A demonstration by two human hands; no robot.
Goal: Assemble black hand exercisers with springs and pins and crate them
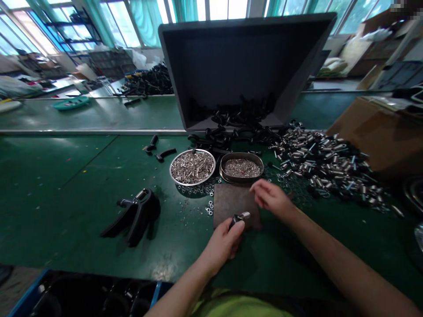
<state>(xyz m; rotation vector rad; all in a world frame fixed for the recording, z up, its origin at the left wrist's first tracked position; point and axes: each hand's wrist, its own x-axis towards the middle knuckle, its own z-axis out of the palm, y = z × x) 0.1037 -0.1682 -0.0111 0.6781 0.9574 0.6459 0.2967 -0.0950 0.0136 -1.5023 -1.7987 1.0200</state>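
Note:
My left hand (228, 241) is closed around a black plastic part with a metal spring (245, 215) sticking out of its end. It is held over the near edge of a flat brownish plate (233, 200). Above the right side of that plate is my right hand (268, 197), its fingers drawn together at the tips; anything between them is too small to see. Just beyond those fingertips stands an oval tin (243, 179) of tiny metal pieces. Beside it sits a round metal dish (171, 174) full of small metal pins. Nuts or washers (209, 208) lie scattered left of the plate.
A black spring clamp (137, 220) rests at left on the green table (76, 189). A large grey bin (247, 57) lies tipped at the back, spilling black parts (224, 136). Springs and bolts (330, 163) pile at right beside a cardboard box (376, 136). A blue-edged crate (99, 293) is at front left.

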